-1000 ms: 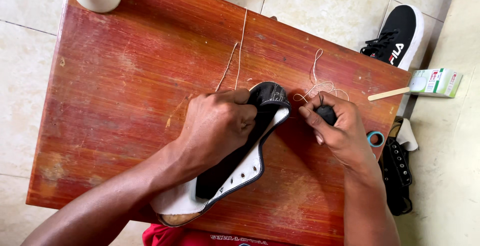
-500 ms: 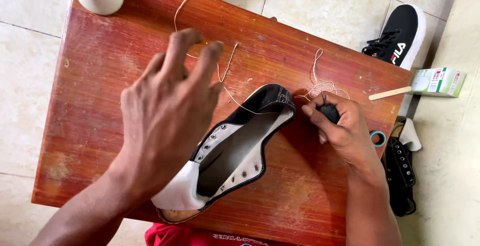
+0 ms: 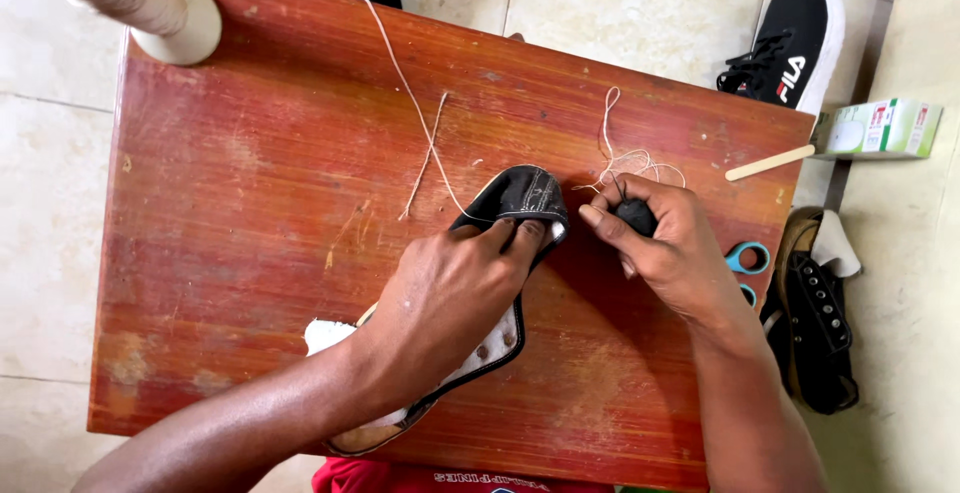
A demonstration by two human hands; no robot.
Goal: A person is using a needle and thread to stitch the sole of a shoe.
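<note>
Landmark: wooden table (image 3: 250,203). Off its far right corner a small green-and-white carton (image 3: 880,129) lies flat on the floor, printed side up; contents not visible. A black sneaker (image 3: 795,43) sits beyond that corner. At the far left corner stands a thread spool (image 3: 150,8). The shoe upper (image 3: 500,218), black with white lining, lies near the table's middle-front, long axis diagonal, dark heel end pointing to the far right, other end toward the near edge. Left hand (image 3: 450,303) presses on it, fingers together, tips curled over the heel rim. Right hand (image 3: 670,243), just right of the heel, has its fingers clamped on a small black tool handle (image 3: 636,216). Cream thread (image 3: 420,123) runs from the heel toward the far edge. Blue scissors (image 3: 748,258) lie by the right edge.
</note>
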